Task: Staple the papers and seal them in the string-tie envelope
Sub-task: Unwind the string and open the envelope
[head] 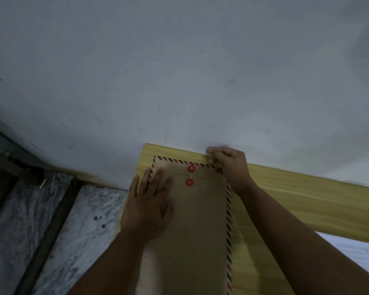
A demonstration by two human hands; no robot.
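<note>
A brown string-tie envelope (197,226) with a red-and-blue striped border lies lengthwise on a yellow wooden table (285,192). Its flap is folded down, with two red button discs, one on the flap (191,168) and one below it (189,182). A thin white string (197,167) runs from the discs up to the right. My right hand (228,165) pinches the end of that string at the envelope's far right corner. My left hand (149,201) presses flat on the envelope's upper left part. No papers or stapler show.
A pale wall (179,71) rises right behind the table's far edge. Marbled floor tiles (51,220) with dark strips lie to the left, below the table's left edge. A white surface (354,248) shows at the lower right.
</note>
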